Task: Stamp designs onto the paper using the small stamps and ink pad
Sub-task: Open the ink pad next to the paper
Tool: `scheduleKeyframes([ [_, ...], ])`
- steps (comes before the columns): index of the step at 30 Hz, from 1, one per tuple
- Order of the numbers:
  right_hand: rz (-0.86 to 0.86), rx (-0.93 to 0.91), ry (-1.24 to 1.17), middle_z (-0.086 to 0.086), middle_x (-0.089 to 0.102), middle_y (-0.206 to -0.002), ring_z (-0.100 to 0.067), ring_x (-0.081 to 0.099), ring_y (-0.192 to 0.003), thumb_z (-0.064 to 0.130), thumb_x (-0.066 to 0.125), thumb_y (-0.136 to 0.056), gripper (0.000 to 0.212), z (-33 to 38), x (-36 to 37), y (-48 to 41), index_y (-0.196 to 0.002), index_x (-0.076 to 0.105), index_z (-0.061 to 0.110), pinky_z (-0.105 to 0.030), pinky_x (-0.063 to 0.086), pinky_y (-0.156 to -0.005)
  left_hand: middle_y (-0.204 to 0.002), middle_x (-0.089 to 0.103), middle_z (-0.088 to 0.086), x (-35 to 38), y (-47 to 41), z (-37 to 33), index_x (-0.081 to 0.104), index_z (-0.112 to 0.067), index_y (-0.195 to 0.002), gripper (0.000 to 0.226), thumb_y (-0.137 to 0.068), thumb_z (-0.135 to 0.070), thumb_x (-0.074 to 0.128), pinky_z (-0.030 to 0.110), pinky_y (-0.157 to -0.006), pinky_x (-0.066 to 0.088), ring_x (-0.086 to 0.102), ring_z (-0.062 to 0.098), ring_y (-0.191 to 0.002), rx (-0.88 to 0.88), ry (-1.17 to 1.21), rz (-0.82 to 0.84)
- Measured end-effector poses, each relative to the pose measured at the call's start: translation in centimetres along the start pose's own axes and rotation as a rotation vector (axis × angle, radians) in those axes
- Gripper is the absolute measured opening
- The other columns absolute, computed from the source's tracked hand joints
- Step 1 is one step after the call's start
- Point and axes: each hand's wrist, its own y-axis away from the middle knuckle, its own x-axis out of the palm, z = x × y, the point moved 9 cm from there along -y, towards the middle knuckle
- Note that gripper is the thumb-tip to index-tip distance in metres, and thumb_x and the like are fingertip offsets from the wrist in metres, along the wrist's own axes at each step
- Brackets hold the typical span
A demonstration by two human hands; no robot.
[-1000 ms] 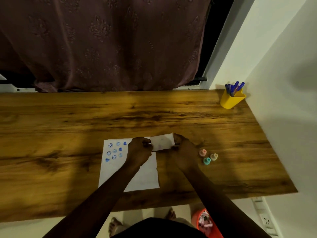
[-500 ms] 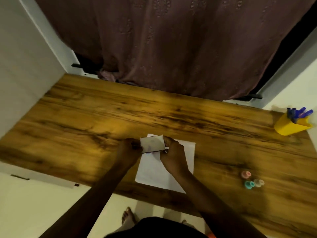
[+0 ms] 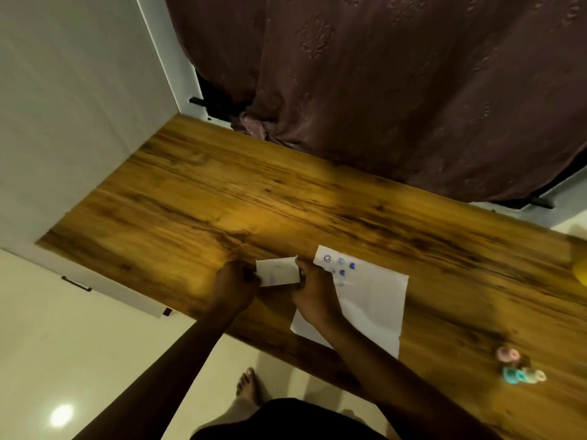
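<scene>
1. A wooden tabletop (image 3: 317, 204) with strong dark grain runs across the view, backed by a maroon patterned curtain (image 3: 381, 90) and flanked on the left by a white wall panel (image 3: 79, 106).
2. Below the table edge lies a pale tiled floor (image 3: 63, 344), where a bare foot (image 3: 247, 384) shows near the bottom of the view.
3. A white sheet of paper (image 3: 371, 306) lies flat on the table, right of centre, its near edge close to the table's front edge.
4. Blue stamped designs (image 3: 341, 266) cluster at the sheet's far left corner: small round marks and two solid heart-like shapes.
5. The left hand (image 3: 235, 287) is closed around the left end of a small white card or folded slip (image 3: 278, 271), held just above the table.
6. The right hand (image 3: 316, 296) pinches the right end of the same slip, and its wrist lies over the left part of the sheet.
7. Faint bluish smudges show on the slip's face; it is too blurred to say whether this is the ink pad or only paper.
8. Three small stamps (image 3: 521, 366) sit together near the table's right front, well apart from the sheet: one pink, one teal, one pale cream.
9. At the far right edge a yellow container (image 3: 581, 271) is cut off by the frame, so its contents cannot be seen.
</scene>
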Motion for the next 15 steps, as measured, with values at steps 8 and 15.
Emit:
scheduleKeyframes([
  [8, 0.012, 0.004, 0.081, -0.005, 0.053, -0.151, -0.025, 0.046, -0.144, 0.012, 0.069, -0.095, 0.055, 0.4, 2.1, -0.2, -0.146, 0.050, 0.018, -0.039, 0.033, -0.122, -0.112, 0.077, 0.015, 0.1, -0.6, 2.3, 0.075, -0.007, -0.117, 0.029, -0.090, -0.016, 0.073, 0.024, -0.077, 0.047, 0.074, 0.029, -0.100, -0.002, -0.026, 0.028],
  [15, 0.043, -0.051, 0.166, -0.004, 0.050, -0.154, -0.026, 0.044, -0.145, 0.015, 0.069, -0.096, 0.058, 0.2, 2.1, -0.1, -0.149, 0.047, 0.020, -0.042, 0.035, -0.121, -0.117, 0.074, 0.013, -0.4, -0.6, 1.8, 0.071, -0.008, -0.119, 0.035, -0.086, -0.019, 0.078, 0.032, -0.083, 0.053, 0.070, 0.031, -0.105, 0.088, -0.093, 0.025],
])
